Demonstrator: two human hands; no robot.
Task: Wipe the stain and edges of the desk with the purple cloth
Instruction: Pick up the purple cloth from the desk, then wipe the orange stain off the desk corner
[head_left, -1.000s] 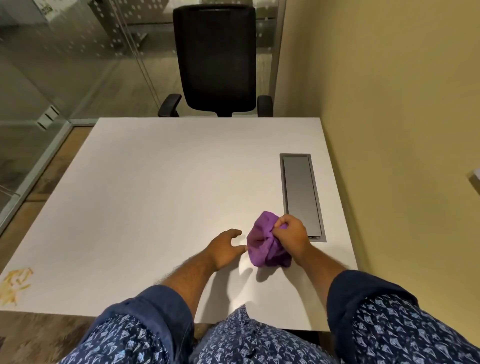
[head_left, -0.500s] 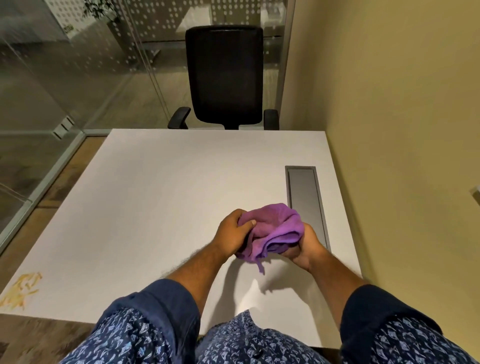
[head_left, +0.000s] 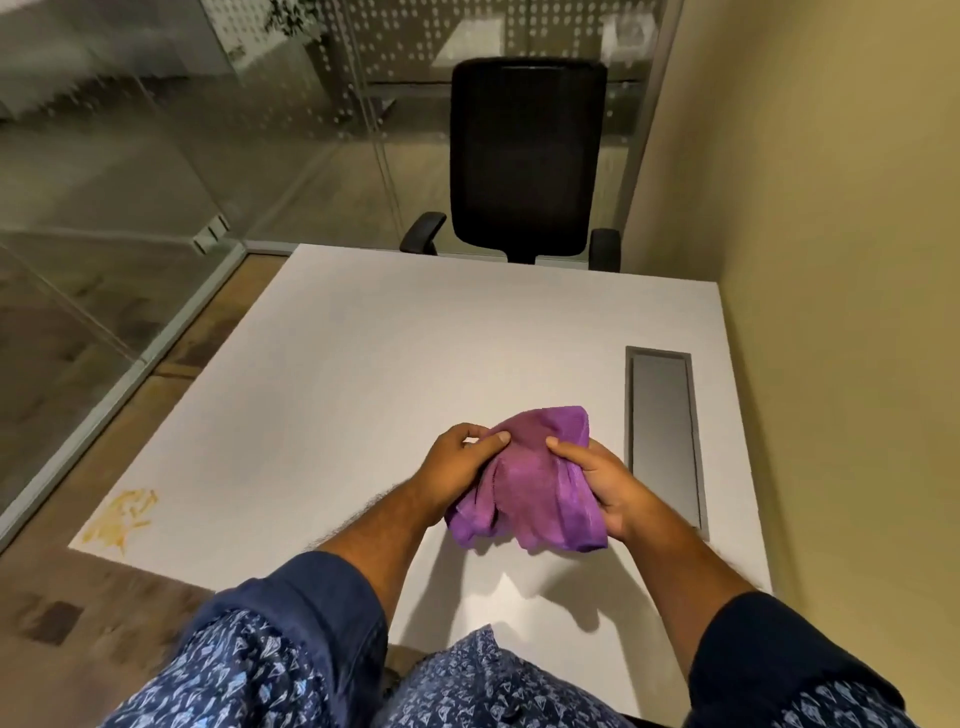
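Head view. Both hands hold the bunched purple microfibre cloth above the near-right part of the white rectangular desk top. The cloth hangs clear of the surface, with its shadow on the desk below it. Left hand: fingers curled, thumb pressed onto the cloth's upper left fold. Right hand: closed around the cloth's right side, thumb on top, lower edge of the fabric drooping under the palm.

Yellow-orange smeared stain sits at the desk's near-left corner, well apart from the cloth and both hands (nothing touching it).

Grey recessed cable-tray lid, a long narrow rectangle, lies in the desk just right of the right hand. Black mesh-backed office chair stands at the far edge. Glass partition on the left, beige wall on the right.
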